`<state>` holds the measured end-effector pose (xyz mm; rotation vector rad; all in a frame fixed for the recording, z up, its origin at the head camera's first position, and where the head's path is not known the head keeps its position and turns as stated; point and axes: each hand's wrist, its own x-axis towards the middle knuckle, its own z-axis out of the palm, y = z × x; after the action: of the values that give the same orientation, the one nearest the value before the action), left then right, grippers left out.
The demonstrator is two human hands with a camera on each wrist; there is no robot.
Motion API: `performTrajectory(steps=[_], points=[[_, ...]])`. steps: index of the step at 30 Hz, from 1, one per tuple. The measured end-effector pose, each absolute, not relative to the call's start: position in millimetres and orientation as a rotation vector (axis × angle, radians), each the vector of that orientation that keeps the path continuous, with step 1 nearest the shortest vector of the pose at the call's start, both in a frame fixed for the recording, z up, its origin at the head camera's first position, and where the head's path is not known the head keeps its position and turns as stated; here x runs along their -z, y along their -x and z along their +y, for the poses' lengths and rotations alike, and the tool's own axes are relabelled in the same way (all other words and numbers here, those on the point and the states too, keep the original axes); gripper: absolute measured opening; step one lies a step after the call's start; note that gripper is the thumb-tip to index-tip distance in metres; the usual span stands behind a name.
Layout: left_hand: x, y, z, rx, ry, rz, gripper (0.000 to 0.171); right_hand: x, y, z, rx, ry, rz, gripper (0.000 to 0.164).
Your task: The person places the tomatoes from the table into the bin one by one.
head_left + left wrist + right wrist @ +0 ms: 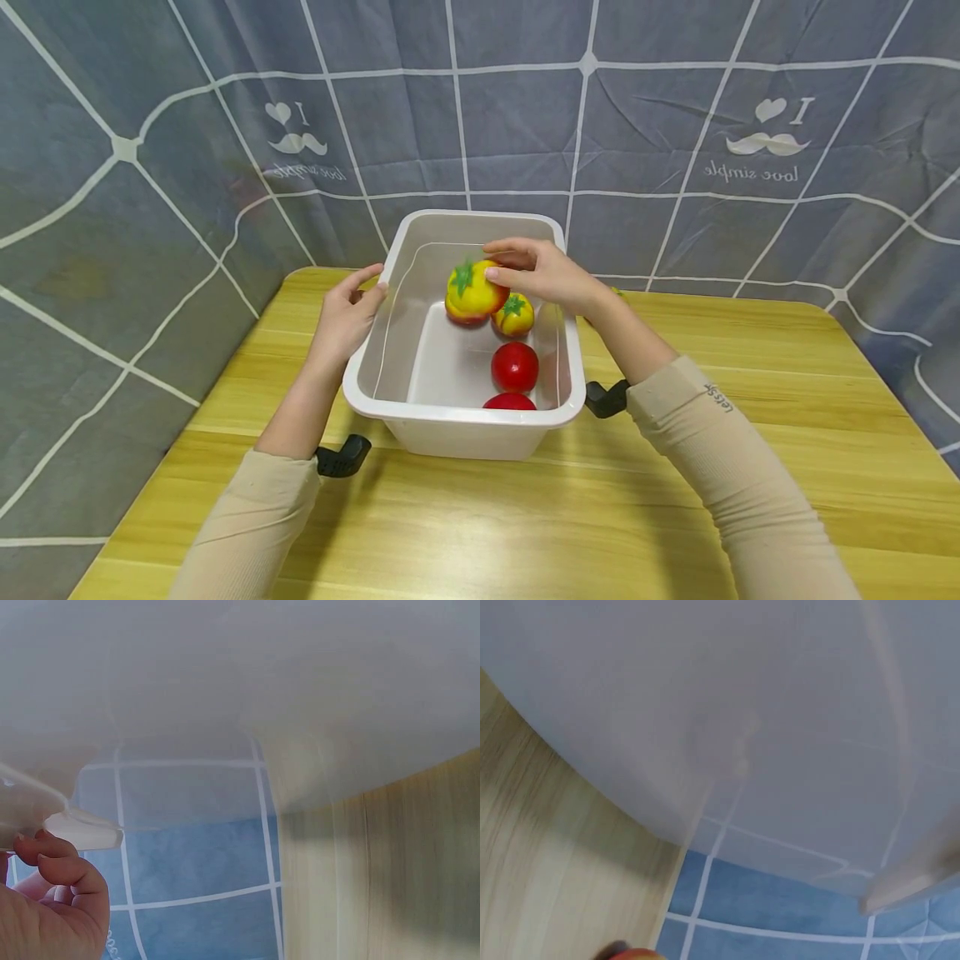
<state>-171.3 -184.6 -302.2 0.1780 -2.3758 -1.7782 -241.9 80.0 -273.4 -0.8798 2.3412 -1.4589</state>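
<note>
A white plastic basin (pixel 463 414) stands on the table. My left hand (pixel 348 317) pinches its left rim between thumb and fingers; the left wrist view shows curled fingers (pixel 71 877) right at the rim's edge (pixel 86 830). Reaching over the right rim, my right hand (pixel 543 271) grips a yellow-and-red tomato (pixel 468 296) with green leaves on top, its thumb and fingers on the right side. A smaller yellow tomato (pixel 517 319) with a green star-shaped top lies just beside it. Nearer me in the basin are a round red fruit (pixel 515 367) and another red piece (pixel 510 402), partly hidden by the front rim.
The wooden table (pixel 480 517) runs under the basin and out to both sides. A grey tile-patterned curtain (pixel 517 125) hangs close behind it. On the table past the basin's right side, a red-and-yellow round thing (pixel 636 955) shows at the right wrist view's bottom edge.
</note>
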Motion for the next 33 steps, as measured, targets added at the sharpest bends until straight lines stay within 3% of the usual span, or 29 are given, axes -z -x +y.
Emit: performTrajectory(steps=[12, 22, 33], points=[[303, 170, -185, 1.786, -0.160, -2.364, 0.045, 273, 246, 110, 1.541, 0.860, 2.422, 0.048], [303, 172, -185, 1.749, -0.168, -2.388, 0.044, 274, 253, 154, 1.618, 0.673, 2.511, 0.052], [304, 173, -186, 1.756, -0.154, -2.392, 0.045, 311, 263, 196, 1.625, 0.416, 2.602, 0.059]])
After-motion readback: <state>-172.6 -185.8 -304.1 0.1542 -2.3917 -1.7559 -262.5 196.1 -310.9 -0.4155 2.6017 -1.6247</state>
